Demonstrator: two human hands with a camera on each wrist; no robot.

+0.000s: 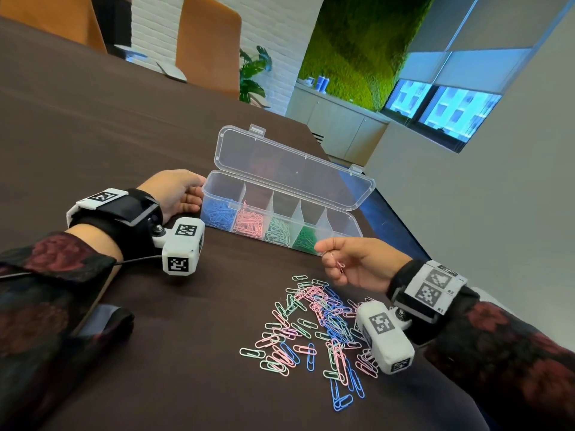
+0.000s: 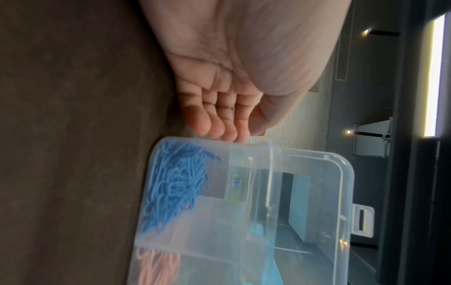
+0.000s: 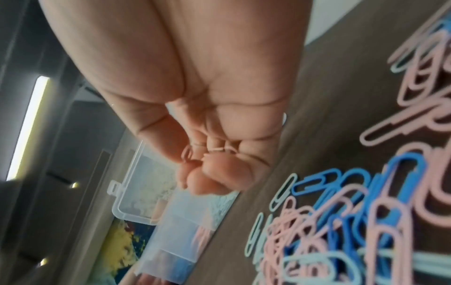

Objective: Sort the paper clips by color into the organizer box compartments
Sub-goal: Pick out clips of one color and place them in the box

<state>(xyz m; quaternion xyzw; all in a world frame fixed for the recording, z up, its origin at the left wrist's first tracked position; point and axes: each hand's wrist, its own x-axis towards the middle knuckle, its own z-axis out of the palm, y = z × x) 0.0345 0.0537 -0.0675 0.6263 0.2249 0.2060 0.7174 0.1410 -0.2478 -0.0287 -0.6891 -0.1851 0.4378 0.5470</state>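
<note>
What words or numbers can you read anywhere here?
"R2": tiny print on the right wristband, beside its square code patterns.
"R1": lower on the same wristband.
The wristband on the left and the camera cubes show only code patterns, no words.
The box has no label.

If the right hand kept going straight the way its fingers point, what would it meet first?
Most likely the near wall of the organizer box, around the dark green compartment. The right hand, pinching pink paper clips, sits just short of it; the exact gap is hard to judge.
</note>
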